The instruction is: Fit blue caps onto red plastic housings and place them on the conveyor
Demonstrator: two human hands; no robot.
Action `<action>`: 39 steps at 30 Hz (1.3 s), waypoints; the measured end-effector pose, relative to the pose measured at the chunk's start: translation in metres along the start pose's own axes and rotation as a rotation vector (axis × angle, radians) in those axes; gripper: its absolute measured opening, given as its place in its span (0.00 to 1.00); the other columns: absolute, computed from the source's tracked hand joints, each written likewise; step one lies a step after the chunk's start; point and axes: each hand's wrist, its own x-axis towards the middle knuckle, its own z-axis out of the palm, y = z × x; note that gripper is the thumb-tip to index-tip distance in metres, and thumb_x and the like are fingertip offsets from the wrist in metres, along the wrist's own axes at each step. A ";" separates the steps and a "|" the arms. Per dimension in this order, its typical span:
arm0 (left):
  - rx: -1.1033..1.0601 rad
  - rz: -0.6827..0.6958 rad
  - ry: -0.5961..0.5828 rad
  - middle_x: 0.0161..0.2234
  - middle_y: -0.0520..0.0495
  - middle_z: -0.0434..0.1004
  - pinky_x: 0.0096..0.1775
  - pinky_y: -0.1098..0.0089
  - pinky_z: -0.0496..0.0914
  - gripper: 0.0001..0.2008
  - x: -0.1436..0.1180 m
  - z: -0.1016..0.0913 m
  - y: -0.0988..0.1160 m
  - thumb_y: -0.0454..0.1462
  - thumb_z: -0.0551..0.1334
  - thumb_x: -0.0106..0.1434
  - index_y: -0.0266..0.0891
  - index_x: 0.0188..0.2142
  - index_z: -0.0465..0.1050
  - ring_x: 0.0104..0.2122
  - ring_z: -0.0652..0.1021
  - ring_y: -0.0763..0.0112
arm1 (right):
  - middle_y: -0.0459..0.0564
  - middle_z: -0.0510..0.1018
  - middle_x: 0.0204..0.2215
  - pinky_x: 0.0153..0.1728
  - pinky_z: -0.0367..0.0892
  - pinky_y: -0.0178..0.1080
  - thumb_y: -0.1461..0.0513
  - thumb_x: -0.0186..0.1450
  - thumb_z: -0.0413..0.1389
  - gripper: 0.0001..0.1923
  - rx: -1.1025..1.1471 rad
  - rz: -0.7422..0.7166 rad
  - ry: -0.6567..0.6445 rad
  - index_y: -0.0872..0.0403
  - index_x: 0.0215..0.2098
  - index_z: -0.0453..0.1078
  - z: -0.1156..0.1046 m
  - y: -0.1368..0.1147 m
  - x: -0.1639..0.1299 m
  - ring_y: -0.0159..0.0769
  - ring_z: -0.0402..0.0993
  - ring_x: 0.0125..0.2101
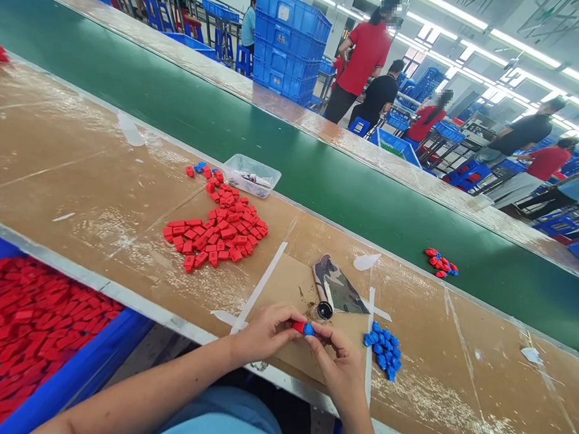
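Note:
Between thumb and fingers, my left hand [265,332] pinches a small red plastic block [298,326]. My right hand [340,360] grips a small blue plastic piece [308,330] at the block's right end; the two parts touch, though whether they are joined I cannot tell. Just beyond my fingers stands a small jar with dark contents [324,310], a white stick leaning at it. Behind the jar lies a camouflage cloth [339,285]. A cluster of blue pieces [383,350] sits right of my right hand, and a pile of red blocks [217,230] lies to the far left.
A clear plastic tray [253,176] with small items stands by the green conveyor belt [292,150]. Red and blue parts [440,263] lie on the belt. A blue bin [92,356] full of red blocks is at lower left. Several people and stacked blue crates [290,49] are beyond.

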 end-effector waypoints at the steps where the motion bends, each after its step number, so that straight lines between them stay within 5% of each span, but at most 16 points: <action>1: 0.019 0.020 -0.009 0.34 0.45 0.77 0.38 0.70 0.68 0.07 -0.001 0.000 0.000 0.33 0.60 0.62 0.36 0.40 0.74 0.35 0.75 0.68 | 0.48 0.82 0.29 0.30 0.75 0.35 0.58 0.60 0.59 0.08 -0.009 -0.011 0.000 0.49 0.36 0.78 0.000 0.000 0.000 0.35 0.78 0.27; 11: 0.082 0.094 -0.113 0.33 0.46 0.75 0.36 0.72 0.66 0.06 -0.003 -0.001 0.001 0.35 0.58 0.65 0.37 0.38 0.72 0.33 0.73 0.70 | 0.50 0.83 0.31 0.34 0.76 0.37 0.60 0.59 0.61 0.05 0.042 -0.069 -0.047 0.49 0.33 0.79 -0.003 0.007 -0.004 0.38 0.80 0.32; 16: 0.224 0.075 -0.222 0.36 0.45 0.75 0.39 0.70 0.65 0.11 -0.005 -0.004 0.005 0.40 0.52 0.70 0.38 0.42 0.70 0.37 0.72 0.67 | 0.50 0.83 0.31 0.35 0.76 0.36 0.59 0.58 0.62 0.05 0.115 0.018 -0.013 0.49 0.33 0.79 -0.001 0.009 -0.012 0.38 0.80 0.32; 24: 0.341 0.236 -0.319 0.33 0.43 0.72 0.37 0.69 0.63 0.20 -0.012 -0.007 0.002 0.44 0.42 0.73 0.37 0.38 0.68 0.34 0.68 0.66 | 0.49 0.82 0.27 0.30 0.76 0.34 0.59 0.56 0.64 0.03 0.201 -0.023 -0.023 0.47 0.29 0.80 0.003 0.008 -0.017 0.36 0.80 0.28; 31: 0.340 0.201 -0.361 0.33 0.44 0.72 0.37 0.69 0.64 0.18 -0.012 -0.005 0.001 0.42 0.44 0.72 0.36 0.40 0.69 0.34 0.69 0.66 | 0.48 0.82 0.26 0.29 0.75 0.34 0.56 0.58 0.63 0.06 0.167 -0.047 0.026 0.48 0.29 0.80 0.013 0.015 -0.024 0.36 0.80 0.27; 35: 0.344 0.123 -0.379 0.34 0.45 0.72 0.38 0.70 0.65 0.13 -0.003 -0.011 0.006 0.40 0.48 0.71 0.38 0.42 0.69 0.35 0.70 0.67 | 0.44 0.82 0.30 0.33 0.74 0.33 0.54 0.60 0.60 0.08 0.051 -0.029 0.054 0.46 0.36 0.79 -0.003 0.015 -0.024 0.34 0.79 0.30; 39: 0.447 0.037 -0.240 0.33 0.46 0.70 0.39 0.68 0.66 0.12 0.037 -0.028 0.004 0.39 0.51 0.69 0.38 0.35 0.69 0.36 0.70 0.65 | 0.49 0.81 0.29 0.30 0.73 0.36 0.51 0.63 0.55 0.14 -0.210 0.042 0.256 0.50 0.36 0.78 -0.038 0.033 -0.022 0.36 0.77 0.27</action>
